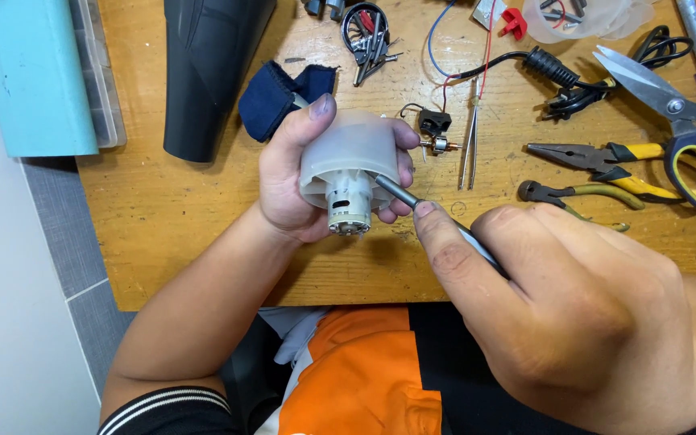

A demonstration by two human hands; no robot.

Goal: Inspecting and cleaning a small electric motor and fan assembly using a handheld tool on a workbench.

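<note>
Surface: a wooden workbench [203, 242] with a scuffed, honey-coloured grain, its near edge against your lap, grey floor tiles beyond its left edge.

Item, held: a translucent white plastic housing [352, 149], round and domed, with a cylindrical metal motor [348, 211] projecting from its underside. Your left hand [300, 181] grips it above the near-middle of the bench, thumb over the top, fingers curled round the far side.

Item, held: a slim screwdriver [400, 196] with a dull grey steel shaft. Your right hand [557, 306] is clenched round its handle, forefinger laid along the shaft; the tip sits at the housing's lower rim beside the motor, though whether it seats in a screw cannot be made out.

Item: steel tweezers [470, 145], lying straight, just right of the housing, next to a small wired part [437, 129].

Item: two pairs of pliers [598, 155], yellow-and-black grips, towards the right edge.

Item: large scissors [670, 105], bright blades, yellow-lined loops, at the right edge.

Item: black ribbed power cord [557, 72], coiled, towards the far right corner.

Item: dark matt plastic shell [211, 72], tapered, at the far edge, left of centre.

Item: navy fabric piece [275, 97], folded, behind your left hand.

Item: pale blue box [34, 72], smooth, at the far left corner.
</note>
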